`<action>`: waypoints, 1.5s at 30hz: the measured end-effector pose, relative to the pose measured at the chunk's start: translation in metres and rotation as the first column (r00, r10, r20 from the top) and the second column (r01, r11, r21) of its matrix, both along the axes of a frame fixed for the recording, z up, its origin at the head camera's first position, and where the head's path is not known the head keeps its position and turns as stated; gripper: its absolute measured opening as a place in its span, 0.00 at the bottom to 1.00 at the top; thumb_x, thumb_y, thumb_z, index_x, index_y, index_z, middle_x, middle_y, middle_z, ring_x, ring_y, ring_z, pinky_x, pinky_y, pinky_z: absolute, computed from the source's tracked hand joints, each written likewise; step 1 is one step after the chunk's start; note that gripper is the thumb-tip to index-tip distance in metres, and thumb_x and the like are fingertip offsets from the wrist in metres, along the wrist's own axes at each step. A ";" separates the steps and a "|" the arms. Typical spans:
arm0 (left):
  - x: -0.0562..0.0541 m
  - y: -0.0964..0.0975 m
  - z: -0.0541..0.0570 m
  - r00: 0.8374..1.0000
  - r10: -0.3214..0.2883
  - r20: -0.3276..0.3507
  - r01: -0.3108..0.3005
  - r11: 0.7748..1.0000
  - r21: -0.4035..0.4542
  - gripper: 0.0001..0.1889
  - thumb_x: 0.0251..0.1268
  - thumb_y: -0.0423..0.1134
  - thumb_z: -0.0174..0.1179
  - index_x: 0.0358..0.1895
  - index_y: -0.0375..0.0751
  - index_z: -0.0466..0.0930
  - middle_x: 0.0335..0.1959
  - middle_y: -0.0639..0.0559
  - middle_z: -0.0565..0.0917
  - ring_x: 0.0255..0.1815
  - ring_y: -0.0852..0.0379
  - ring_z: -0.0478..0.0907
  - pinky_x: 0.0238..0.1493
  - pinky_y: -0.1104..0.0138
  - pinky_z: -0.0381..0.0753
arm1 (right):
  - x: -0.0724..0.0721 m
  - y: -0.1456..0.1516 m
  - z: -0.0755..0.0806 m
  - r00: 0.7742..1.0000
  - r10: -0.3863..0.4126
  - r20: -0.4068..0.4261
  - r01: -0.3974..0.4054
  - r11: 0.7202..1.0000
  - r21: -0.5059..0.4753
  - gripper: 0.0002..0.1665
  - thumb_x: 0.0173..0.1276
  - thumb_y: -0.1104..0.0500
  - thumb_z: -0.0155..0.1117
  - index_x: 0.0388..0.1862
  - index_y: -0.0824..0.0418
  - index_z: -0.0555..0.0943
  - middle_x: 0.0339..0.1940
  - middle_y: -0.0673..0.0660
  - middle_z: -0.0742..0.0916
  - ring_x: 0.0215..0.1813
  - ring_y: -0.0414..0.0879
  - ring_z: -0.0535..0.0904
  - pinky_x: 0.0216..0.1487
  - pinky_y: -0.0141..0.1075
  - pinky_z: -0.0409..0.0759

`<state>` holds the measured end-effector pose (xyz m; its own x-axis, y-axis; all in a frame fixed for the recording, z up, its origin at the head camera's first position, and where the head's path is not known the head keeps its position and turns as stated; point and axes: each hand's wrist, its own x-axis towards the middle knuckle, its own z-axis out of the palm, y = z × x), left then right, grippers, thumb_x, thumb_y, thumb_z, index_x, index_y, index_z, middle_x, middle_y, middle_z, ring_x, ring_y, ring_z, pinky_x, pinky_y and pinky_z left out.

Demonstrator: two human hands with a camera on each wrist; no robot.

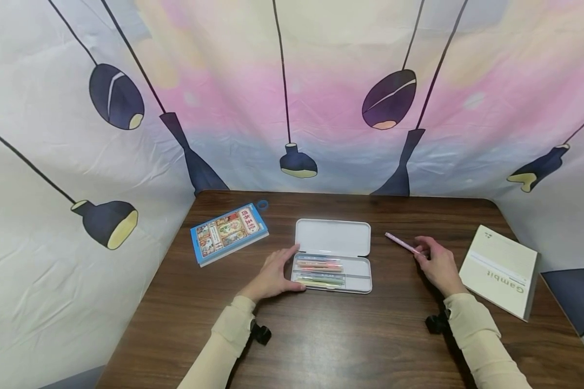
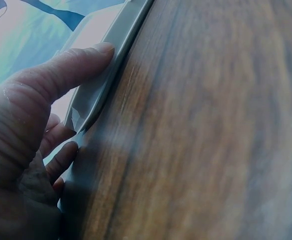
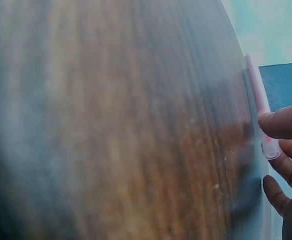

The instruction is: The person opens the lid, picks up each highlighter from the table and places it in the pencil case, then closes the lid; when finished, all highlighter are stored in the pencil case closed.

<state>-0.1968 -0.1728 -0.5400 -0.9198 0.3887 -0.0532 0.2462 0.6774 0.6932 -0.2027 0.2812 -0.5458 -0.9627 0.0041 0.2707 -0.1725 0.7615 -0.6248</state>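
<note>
An open white pencil case (image 1: pixel 358 284) lies mid-table, its lid (image 1: pixel 333 237) folded back. Several pens in clear sleeves (image 1: pixel 319 264) fill the left part of its two rows. My left hand (image 1: pixel 271 274) holds the left end of the case, thumb along the front side and fingers at the far left corner. In the left wrist view, the thumb (image 2: pixel 81 67) presses the side wall. To the right of the case, my right hand (image 1: pixel 437 265) pinches a pink pen (image 1: pixel 400 241) near one end, between thumb and fingers. The pen points away to the left, low over the table.
A blue illustrated book (image 1: pixel 230 233) lies at the back left, with a small blue tape ring (image 1: pixel 262 205) beyond its corner. At the right edge is a cream "Gambit" notebook (image 1: pixel 498 270). A printed curtain (image 1: pixel 336 97) hangs behind the wooden table (image 1: pixel 331 340).
</note>
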 end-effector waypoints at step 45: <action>-0.003 0.001 0.000 0.999 -0.019 -0.029 0.018 1.000 -0.020 0.60 0.48 0.59 0.83 0.85 0.53 0.58 0.80 0.43 0.69 0.81 0.38 0.58 0.81 0.40 0.51 | 0.010 -0.163 0.013 0.873 0.479 -0.093 -0.476 0.878 0.055 0.21 0.65 0.70 0.75 0.57 0.63 0.84 0.38 0.50 0.88 0.42 0.47 0.84 0.45 0.46 0.84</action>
<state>-0.2003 -0.1722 -0.5405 -0.9138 0.4049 -0.0339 0.2791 0.6861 0.6718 -0.1929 0.1180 -0.5326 -0.8129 -0.4586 0.3591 -0.5806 0.5883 -0.5629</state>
